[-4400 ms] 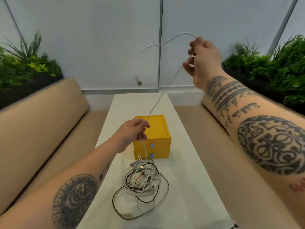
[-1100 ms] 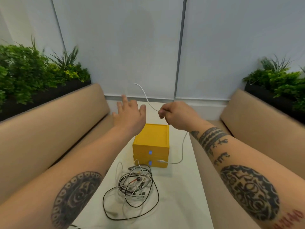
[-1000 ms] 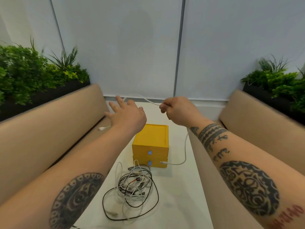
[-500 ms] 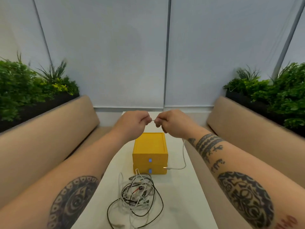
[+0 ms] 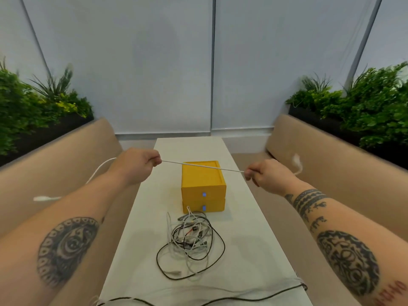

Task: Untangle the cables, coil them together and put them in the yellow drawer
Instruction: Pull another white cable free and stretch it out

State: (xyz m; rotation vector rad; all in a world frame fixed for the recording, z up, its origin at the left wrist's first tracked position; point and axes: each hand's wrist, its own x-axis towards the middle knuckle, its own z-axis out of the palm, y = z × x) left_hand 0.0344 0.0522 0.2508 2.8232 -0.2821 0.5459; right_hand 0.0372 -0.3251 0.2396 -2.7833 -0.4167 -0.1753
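Got one white cable (image 5: 203,166) pulled tight above the yellow drawer box (image 5: 203,184), with the fingers of my left hand (image 5: 136,165) and right hand (image 5: 268,178) pinching it. The cable tangle (image 5: 191,241) sits on the counter (image 5: 247,228) just in front of the box.

Found a thin white cable (image 5: 202,166) stretched straight and taut above a small yellow 2-drawer box (image 5: 203,180), pinched at either side by the left hand (image 5: 139,165) and the right hand (image 5: 268,177). Found both drawers closed, each with 1 blue knob (image 5: 204,194). Found a loose tangle of black, white and grey cables (image 5: 189,241) lying just in front of the box.
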